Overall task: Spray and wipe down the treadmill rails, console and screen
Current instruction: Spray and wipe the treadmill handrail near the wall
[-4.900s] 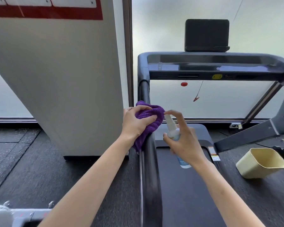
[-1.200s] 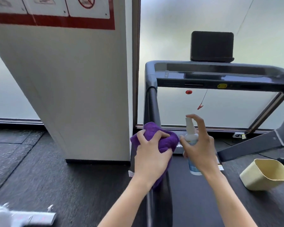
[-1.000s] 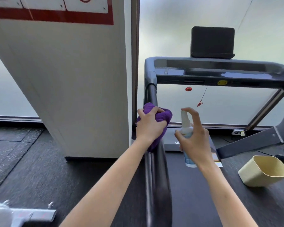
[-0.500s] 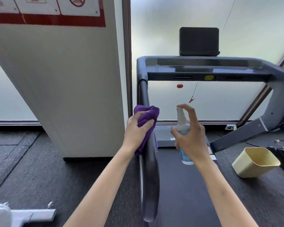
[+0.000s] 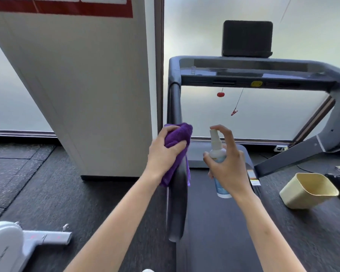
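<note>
Left hand [image 5: 163, 154]: fingers curled round the purple cloth [image 5: 177, 146], pressing it onto the left rail [image 5: 178, 193].
Right hand [image 5: 229, 167]: grips the spray bottle [image 5: 218, 163], forefinger on the nozzle, just right of the cloth.
Rail axis: runs away from the fingers, up toward the console [image 5: 253, 75].
Screen [image 5: 246, 38]: farthest, above the console.
Around: beige bin [image 5: 308, 190] well to the right; nothing blocks the rail.

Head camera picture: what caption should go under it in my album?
Left hand wipes the treadmill rail with a purple cloth; right hand holds a spray bottle.
</note>
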